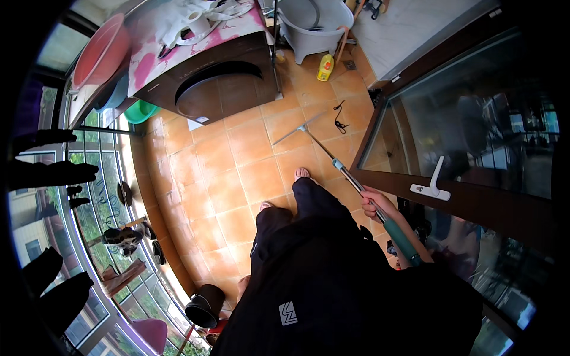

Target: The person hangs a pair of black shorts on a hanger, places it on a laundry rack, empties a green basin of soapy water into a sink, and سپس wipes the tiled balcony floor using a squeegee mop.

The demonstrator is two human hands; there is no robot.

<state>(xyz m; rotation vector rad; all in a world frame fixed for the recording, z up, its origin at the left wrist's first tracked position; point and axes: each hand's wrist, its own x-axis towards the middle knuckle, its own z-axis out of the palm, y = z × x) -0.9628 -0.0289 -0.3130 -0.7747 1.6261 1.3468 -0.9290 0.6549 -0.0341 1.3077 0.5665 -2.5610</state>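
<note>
My right hand (377, 204) is closed around the metal pole of a floor squeegee (352, 179), above its green grip. The pole slants forward to a thin, long blade (287, 135) over the tiled floor (249, 164), ahead of my feet. What looks like part of my left hand (243, 285) shows beside my dark clothing; the rest is hidden, so its hold cannot be told. A black cord (340, 120) lies on the tiles to the right of the blade.
A dark front-loading washing machine (222, 84) stands ahead, with a yellow bottle (325, 67) and a grey tub (311, 38) beyond it to the right. An open glass door (445, 133) borders the right side. A black bucket (205, 307) stands at lower left, by the railing.
</note>
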